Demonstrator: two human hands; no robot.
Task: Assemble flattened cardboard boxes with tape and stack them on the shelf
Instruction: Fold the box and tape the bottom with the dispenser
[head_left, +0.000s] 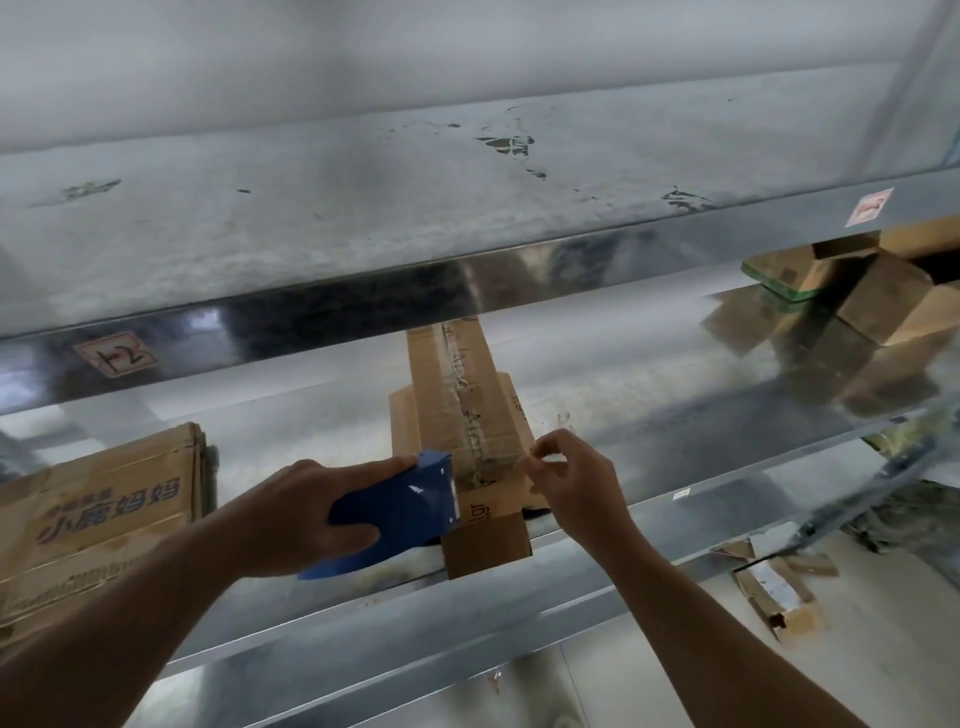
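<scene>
A long narrow cardboard box (467, 405) lies on the metal shelf (649, 436), running away from me, with clear tape along its top seam. My left hand (306, 512) grips a blue tape dispenser (400, 514) held against the box's near end. My right hand (571, 473) pinches a strip of clear tape at the box's right near corner, thumb and forefinger together. The box's brown end face (485, 545) overhangs the shelf's front edge.
A stack of flattened printed cartons (98, 514) lies on the shelf at the left. Several assembled boxes (878, 296) sit at the far right under the upper shelf (363, 218). Cardboard scraps and a small open box (779, 597) lie on the floor below right.
</scene>
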